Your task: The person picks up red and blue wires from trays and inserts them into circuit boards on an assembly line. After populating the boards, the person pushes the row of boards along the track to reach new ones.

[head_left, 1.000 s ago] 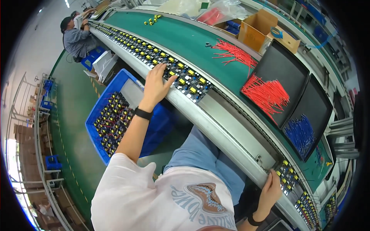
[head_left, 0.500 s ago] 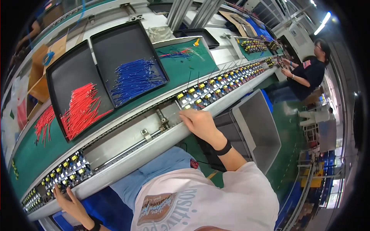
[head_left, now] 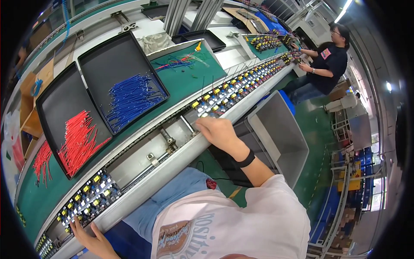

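My left hand [head_left: 92, 239] has its fingers apart, with the fingertips against the near edge of a panel of circuit boards [head_left: 88, 196]. That panel sits on the conveyor rail at the lower left and carries yellow and white parts. Farther right, my right hand [head_left: 217, 131] has its fingers bent and pressed together at the left end of another circuit board panel [head_left: 233, 93]. Its fingertips overlap that panel's edge, and their exact hold is partly hidden. Thin dark wires stand up from the right panel.
Behind the conveyor rail [head_left: 172, 166], black trays hold red wires [head_left: 77, 140] and blue wires [head_left: 133, 99]. More red wires [head_left: 42, 162] lie on the green mat. A grey bin [head_left: 282, 134] stands below the rail. A co-worker [head_left: 325, 64] handles boards at the far right.
The left panel has slid right along the rail, with my left hand moving along it. My right hand and the right panel have shifted slightly right along the rail. The whole view has also shifted.
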The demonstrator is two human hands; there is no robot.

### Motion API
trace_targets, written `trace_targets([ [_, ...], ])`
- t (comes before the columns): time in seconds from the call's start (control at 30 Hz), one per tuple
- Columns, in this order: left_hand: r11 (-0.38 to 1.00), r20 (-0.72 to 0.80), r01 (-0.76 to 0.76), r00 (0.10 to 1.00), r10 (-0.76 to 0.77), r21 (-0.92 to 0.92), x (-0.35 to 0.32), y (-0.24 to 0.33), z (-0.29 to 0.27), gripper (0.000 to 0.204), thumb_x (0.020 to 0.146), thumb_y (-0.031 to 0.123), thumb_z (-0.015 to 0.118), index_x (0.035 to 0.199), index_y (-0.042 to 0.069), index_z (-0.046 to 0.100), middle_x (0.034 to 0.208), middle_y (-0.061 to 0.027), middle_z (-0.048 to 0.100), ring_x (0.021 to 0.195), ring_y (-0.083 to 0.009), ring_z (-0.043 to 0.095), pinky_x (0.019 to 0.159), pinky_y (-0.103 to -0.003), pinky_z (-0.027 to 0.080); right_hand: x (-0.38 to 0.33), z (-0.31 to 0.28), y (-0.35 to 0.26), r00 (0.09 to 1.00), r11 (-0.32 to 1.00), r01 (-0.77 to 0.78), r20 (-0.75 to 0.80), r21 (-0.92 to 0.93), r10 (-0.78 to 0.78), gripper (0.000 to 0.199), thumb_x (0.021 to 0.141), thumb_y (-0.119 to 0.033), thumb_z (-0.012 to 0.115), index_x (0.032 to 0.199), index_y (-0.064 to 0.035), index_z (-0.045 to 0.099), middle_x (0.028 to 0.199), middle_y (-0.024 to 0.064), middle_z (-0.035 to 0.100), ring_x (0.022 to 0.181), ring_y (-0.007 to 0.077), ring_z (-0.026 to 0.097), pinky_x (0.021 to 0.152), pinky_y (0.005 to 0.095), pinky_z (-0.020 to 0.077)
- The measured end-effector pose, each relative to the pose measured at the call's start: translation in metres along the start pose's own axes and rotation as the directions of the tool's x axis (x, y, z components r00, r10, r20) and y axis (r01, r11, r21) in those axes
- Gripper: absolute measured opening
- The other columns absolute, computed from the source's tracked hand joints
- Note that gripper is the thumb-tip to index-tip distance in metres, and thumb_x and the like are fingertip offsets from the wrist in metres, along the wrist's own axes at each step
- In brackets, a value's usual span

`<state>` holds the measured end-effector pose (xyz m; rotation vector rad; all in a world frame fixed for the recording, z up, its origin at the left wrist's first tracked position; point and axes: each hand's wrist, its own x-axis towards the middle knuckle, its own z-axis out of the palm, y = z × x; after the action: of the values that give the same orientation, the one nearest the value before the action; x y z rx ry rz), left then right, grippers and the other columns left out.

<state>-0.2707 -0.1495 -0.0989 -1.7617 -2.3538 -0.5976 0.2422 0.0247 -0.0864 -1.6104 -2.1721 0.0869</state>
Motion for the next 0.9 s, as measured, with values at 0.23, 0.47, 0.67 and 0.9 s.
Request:
trace_targets([
  [0.23,0.997,0.048,0.006,0.999,-0.003,-0.078,0.005,0.033,0.002,0.063,0.09,0.02,0.075,0.148,0.005,0.054,0.153,-0.0234,0.051,0.142,-0.0412,0.045,0.119,-0.05,0.033,0.004,-0.004,0.017,0.996,0.995,-0.062,0.054,-0.081,0.066,0.013,0.096,-0.013,0.069,0.105,-0.0076,0.076,0.094,0.015,0.075,0.077,0.0324,0.073,0.067,0.0395,0.0566],
  [0.47,0.995,0.062,-0.041,0.997,0.047,-0.095,0.015,0.053,-0.014,0.065,0.085,0.027,0.08,0.142,0.006,0.058,0.148,-0.0193,0.055,0.14,-0.0416,0.047,0.117,-0.053,0.033,0.102,-0.022,-0.111,0.936,0.918,0.33,0.046,0.221,-0.348,0.017,0.09,-0.009,0.076,0.107,-0.0056,0.075,0.094,0.0111,0.075,0.068,0.0275,0.068,0.063,0.0321,0.0537],
  [0.67,0.992,0.074,-0.08,0.993,0.087,-0.098,0.029,0.059,-0.031,0.056,0.085,0.027,0.08,0.133,0.005,0.063,0.136,-0.0154,0.062,0.134,-0.039,0.052,0.112,-0.051,0.039,0.187,0.018,-0.141,0.882,0.878,0.463,0.169,-0.124,-0.441,0.014,0.087,-0.011,0.077,0.098,-0.0049,0.07,0.093,0.0119,0.072,0.076,0.0307,0.068,0.069,0.0377,0.0536],
  [0.9,0.944,0.144,-0.158,0.968,0.206,-0.289,0.099,0.072,-0.076,0.027,0.086,0.013,0.077,0.111,0.005,0.07,0.108,-0.0133,0.069,0.102,-0.0355,0.066,0.088,-0.044,0.051,0.202,0.028,-0.124,0.839,0.908,0.414,0.36,0.065,-0.409,0.015,0.087,-0.012,0.076,0.097,-0.005,0.069,0.086,0.0125,0.071,0.076,0.0307,0.068,0.07,0.0388,0.0528],
])
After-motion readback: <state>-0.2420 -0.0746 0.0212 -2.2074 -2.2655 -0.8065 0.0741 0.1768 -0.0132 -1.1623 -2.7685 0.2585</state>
